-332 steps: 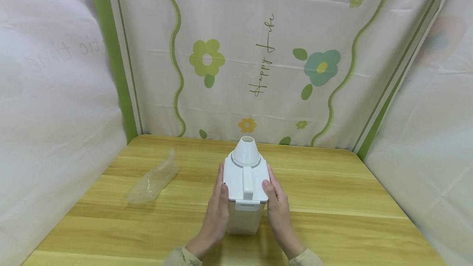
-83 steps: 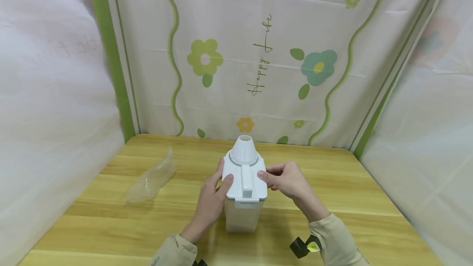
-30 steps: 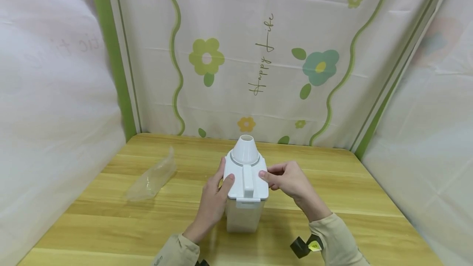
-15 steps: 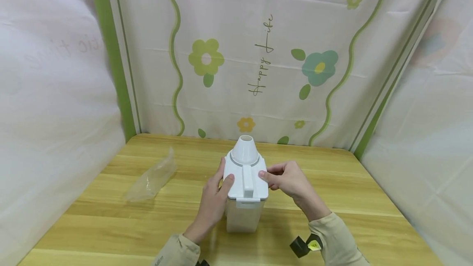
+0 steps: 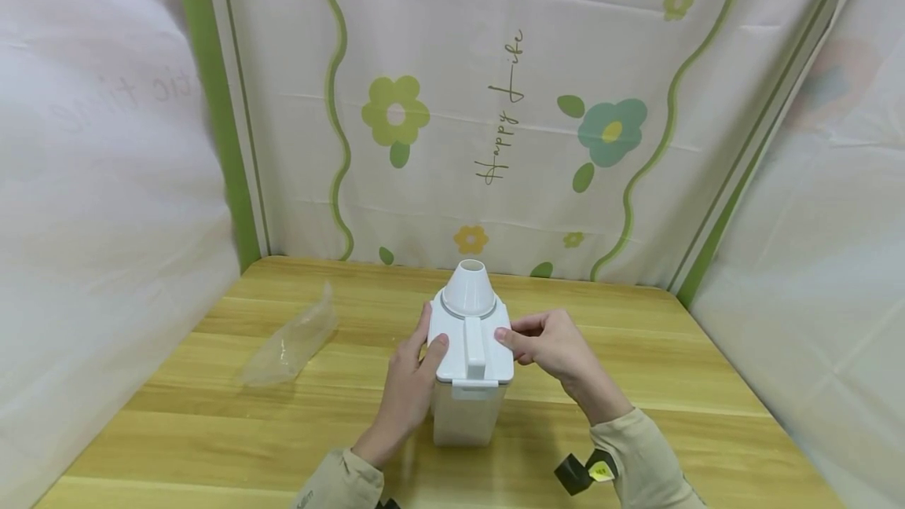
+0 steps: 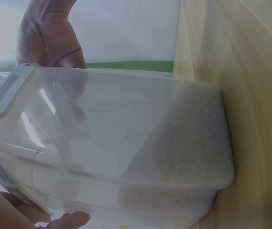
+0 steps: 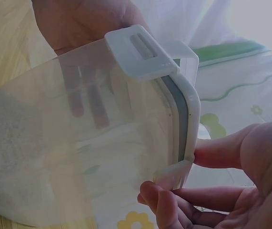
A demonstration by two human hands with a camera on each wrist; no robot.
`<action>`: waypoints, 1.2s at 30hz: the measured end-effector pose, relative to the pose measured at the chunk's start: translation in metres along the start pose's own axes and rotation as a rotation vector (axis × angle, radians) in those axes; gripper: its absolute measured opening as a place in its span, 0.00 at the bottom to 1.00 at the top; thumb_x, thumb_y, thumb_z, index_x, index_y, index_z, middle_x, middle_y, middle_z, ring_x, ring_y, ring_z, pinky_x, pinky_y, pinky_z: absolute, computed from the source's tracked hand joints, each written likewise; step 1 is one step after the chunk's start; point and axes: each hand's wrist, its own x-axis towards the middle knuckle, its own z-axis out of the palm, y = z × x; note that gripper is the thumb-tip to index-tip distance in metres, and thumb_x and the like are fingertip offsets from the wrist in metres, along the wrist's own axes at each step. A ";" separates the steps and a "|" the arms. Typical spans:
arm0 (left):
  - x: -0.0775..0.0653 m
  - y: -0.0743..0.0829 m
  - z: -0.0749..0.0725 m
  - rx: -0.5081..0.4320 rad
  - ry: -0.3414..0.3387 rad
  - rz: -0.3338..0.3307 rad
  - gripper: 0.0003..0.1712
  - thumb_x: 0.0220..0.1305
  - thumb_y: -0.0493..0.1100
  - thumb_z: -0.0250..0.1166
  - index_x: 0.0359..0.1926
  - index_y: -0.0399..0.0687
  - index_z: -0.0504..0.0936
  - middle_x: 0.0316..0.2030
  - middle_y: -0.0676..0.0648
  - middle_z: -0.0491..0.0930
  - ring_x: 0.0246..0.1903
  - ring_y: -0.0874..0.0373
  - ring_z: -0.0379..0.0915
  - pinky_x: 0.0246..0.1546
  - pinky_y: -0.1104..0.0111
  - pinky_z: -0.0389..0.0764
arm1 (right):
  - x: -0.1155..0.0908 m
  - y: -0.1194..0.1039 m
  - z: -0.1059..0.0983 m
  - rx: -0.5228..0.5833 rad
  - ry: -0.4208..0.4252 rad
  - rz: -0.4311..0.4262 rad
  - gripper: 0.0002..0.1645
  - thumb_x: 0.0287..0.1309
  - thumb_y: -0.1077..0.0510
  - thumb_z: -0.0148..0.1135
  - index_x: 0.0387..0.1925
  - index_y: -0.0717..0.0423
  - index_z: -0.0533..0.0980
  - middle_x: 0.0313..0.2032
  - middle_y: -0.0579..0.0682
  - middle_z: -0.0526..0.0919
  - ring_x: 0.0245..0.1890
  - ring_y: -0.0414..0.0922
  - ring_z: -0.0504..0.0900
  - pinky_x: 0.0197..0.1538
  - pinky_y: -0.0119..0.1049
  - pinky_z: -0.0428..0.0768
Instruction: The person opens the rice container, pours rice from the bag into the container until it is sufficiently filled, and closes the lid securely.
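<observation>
In the head view, a clear plastic storage box (image 5: 467,422) stands on the table under a white lid (image 5: 491,364). A strap handle (image 5: 474,348) and a cone-shaped white cap (image 5: 470,293) sit on the lid. My left hand (image 5: 400,391) holds the box's left side, its thumb at the lid's edge. At the right side, my right hand (image 5: 557,346) pinches the lid edge and side latch (image 7: 173,175), thumb above and fingers below. Another latch (image 7: 138,52) lies flat on the near side. Pale grains (image 6: 178,143) that look like rice fill the lower part, sloping.
A crumpled clear plastic bag (image 5: 290,348) lies to the left on the wooden table (image 5: 672,383). Patterned white curtains (image 5: 452,140) enclose the table at the back and both sides. A black wrist device (image 5: 574,474) hangs from the right sleeve.
Eleven seconds ago both hands lay along the box's sides. By about three seconds ago my right hand had moved to pinch the lid's right edge. Since then, almost nothing has moved.
</observation>
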 end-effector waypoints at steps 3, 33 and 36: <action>0.000 0.000 0.000 0.007 0.002 0.000 0.36 0.74 0.54 0.53 0.74 0.42 0.57 0.68 0.45 0.65 0.63 0.48 0.63 0.62 0.47 0.65 | 0.000 0.000 0.000 0.002 -0.003 -0.003 0.14 0.56 0.59 0.72 0.38 0.69 0.84 0.27 0.55 0.85 0.24 0.46 0.82 0.30 0.35 0.80; -0.001 -0.002 0.003 0.040 0.028 -0.018 0.34 0.75 0.54 0.51 0.75 0.44 0.58 0.67 0.42 0.67 0.59 0.44 0.66 0.59 0.44 0.65 | 0.001 -0.001 -0.001 -0.006 -0.021 0.002 0.15 0.57 0.60 0.71 0.38 0.72 0.83 0.26 0.53 0.84 0.25 0.50 0.82 0.30 0.36 0.82; -0.001 -0.001 0.003 0.034 0.030 -0.023 0.35 0.75 0.54 0.52 0.75 0.44 0.58 0.67 0.43 0.67 0.60 0.45 0.66 0.60 0.45 0.65 | 0.001 -0.001 -0.001 -0.003 -0.024 0.001 0.15 0.57 0.60 0.71 0.38 0.72 0.83 0.26 0.53 0.84 0.24 0.49 0.82 0.30 0.36 0.82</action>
